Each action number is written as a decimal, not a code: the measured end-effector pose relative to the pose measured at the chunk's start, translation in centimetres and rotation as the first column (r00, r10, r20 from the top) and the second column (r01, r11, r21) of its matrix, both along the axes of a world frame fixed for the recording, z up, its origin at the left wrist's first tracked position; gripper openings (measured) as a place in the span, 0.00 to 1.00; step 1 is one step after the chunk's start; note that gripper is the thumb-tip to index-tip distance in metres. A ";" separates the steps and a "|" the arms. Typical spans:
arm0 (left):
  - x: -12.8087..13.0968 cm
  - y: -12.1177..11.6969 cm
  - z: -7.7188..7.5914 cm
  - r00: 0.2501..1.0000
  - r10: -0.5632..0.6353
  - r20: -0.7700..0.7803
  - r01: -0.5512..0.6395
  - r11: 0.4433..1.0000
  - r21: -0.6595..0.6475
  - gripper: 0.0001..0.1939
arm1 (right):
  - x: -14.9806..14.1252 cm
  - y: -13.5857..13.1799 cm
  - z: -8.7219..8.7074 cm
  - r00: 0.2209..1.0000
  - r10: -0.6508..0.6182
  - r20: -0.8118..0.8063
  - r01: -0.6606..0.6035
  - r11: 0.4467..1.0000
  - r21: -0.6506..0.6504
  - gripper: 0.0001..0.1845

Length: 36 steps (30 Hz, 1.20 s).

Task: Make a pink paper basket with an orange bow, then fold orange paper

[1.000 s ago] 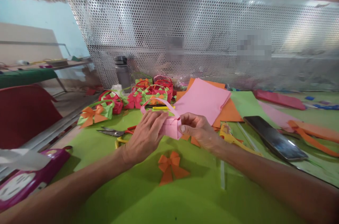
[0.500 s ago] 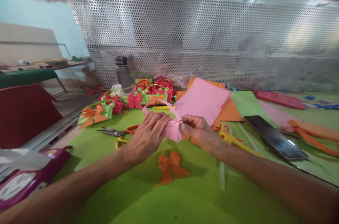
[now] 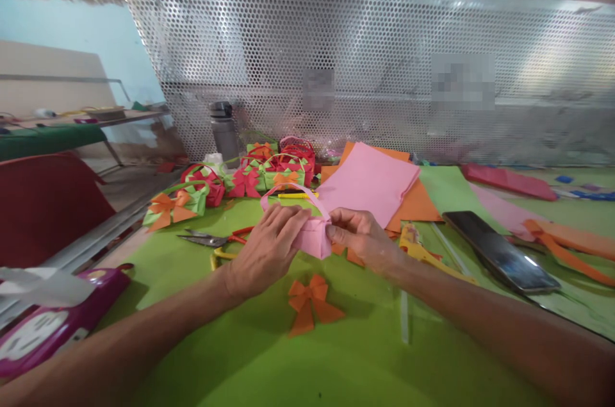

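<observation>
A small pink paper basket [image 3: 313, 241] with a looped strip handle [image 3: 303, 189] is held between my two hands above the green work surface. My left hand [image 3: 269, 247] is closed round its left side, fingers over the top edge. On the right, my right hand [image 3: 358, 237] pinches the corner where the handle's end meets the basket. An orange paper bow [image 3: 312, 304] lies flat just in front of the basket. Scissors [image 3: 211, 239] with orange and yellow handles rest beside my left hand. A yellow glue gun [image 3: 423, 250] lies by my right forearm, partly hidden.
Finished-looking red and green baskets with bows [image 3: 273, 173] stand at the back left, near a grey bottle [image 3: 223, 131]. Pink sheets [image 3: 368, 179] lie over orange ones. A phone [image 3: 500, 250] is at right, a purple tissue box [image 3: 62, 317] at left. A perforated metal panel [image 3: 375, 41] stands behind.
Almost nothing differs. Both hands keep their hold on the pink basket, and the whole view has shifted very slightly.
</observation>
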<state>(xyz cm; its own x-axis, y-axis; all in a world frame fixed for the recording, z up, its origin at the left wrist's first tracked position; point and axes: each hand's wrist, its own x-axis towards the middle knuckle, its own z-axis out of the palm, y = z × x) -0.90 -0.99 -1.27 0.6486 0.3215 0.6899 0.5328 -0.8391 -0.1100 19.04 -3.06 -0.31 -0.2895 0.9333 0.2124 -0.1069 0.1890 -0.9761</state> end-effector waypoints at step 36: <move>-0.2 -0.1 0.3 0.973 0.223 -0.053 -0.216 0.970 0.113 0.25 | 0.2 -0.2 -0.9 0.958 -0.266 0.112 0.231 0.938 0.257 0.12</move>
<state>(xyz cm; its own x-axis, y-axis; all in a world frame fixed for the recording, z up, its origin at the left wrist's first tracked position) -1.07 -1.10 -0.96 0.6147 0.3884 0.6866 0.6917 -0.6838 -0.2324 19.25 -3.22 -1.17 -0.0988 0.9059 0.4118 0.1104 0.4212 -0.9002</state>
